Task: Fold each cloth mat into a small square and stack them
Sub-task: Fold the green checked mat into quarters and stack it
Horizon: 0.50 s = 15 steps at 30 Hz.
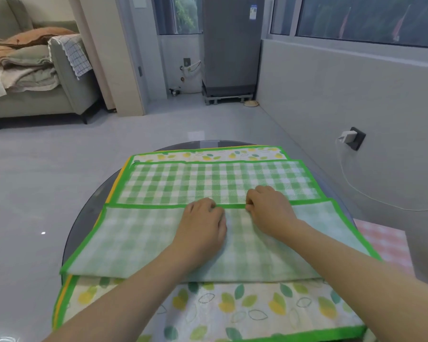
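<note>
Both hands sit side by side at the folded-over edge of the check mat [215, 183], which lies on top of a leaf mat [245, 307] on the round surface [84, 218]. The left hand [203, 225] has its fingers [208, 203] curled down onto the green hem [143, 206]; the right hand [269, 208] has its fingers [253, 196] bunched and pinching the same hem just beside it. The near half of the mat is doubled forward, so its paler underside shows under both palms, and the uncovered check half stretches away beyond the fingertips.

The fold looks only part done: the hem stops short of the far edge. Since both grips sit close together in the middle, the outer corners, well out to either side of the fingers, are free and could lag or skew, giving a crooked fold. Dragging the hem forward could also shift the leaf mat beneath, since the two cloths lie in contact. A pink mat [386, 243] lies to the right of the right hand, apart from the work.
</note>
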{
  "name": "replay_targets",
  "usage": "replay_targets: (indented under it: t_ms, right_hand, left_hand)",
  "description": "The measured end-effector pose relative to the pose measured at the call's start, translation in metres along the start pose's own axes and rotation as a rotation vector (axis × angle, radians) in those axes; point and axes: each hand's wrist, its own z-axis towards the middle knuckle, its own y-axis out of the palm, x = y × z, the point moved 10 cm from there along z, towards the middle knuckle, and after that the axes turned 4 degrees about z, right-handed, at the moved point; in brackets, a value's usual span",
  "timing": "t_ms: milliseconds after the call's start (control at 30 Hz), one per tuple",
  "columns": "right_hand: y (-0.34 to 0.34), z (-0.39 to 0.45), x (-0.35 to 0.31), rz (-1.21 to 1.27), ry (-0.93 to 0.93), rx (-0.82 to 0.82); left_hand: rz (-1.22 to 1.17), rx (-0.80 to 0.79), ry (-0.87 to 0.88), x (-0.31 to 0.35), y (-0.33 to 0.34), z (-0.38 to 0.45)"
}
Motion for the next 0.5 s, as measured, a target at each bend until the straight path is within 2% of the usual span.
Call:
replay_targets:
  t_ms: [100,167,267,400,500]
  right_hand:
    - [0.001,-0.001,-0.001,-0.007,-0.002,0.003]
    - [0.001,-0.002,-0.002,-0.025,-0.004,0.009]
    - [0.002,-0.005,-0.002,-0.056,0.014,0.035]
    - [0.003,-0.017,-0.019,-0.008,-0.037,0.152]
    - [0.021,-0.038,-0.036,0.098,-0.038,-0.016]
  left_hand:
    - [-0.026,-0.204,-0.085,-0.003,0.022,-0.019]
    - [-0.040,-0.281,-0.100,-0.004,0.030,-0.028]
    - [-0.033,-0.275,-0.103,-0.007,0.035,-0.031]
    - [-0.004,-0.254,-0.099,-0.007,0.034,-0.031]
    - [0.006,-0.251,-0.098,-0.006,0.033,-0.031]
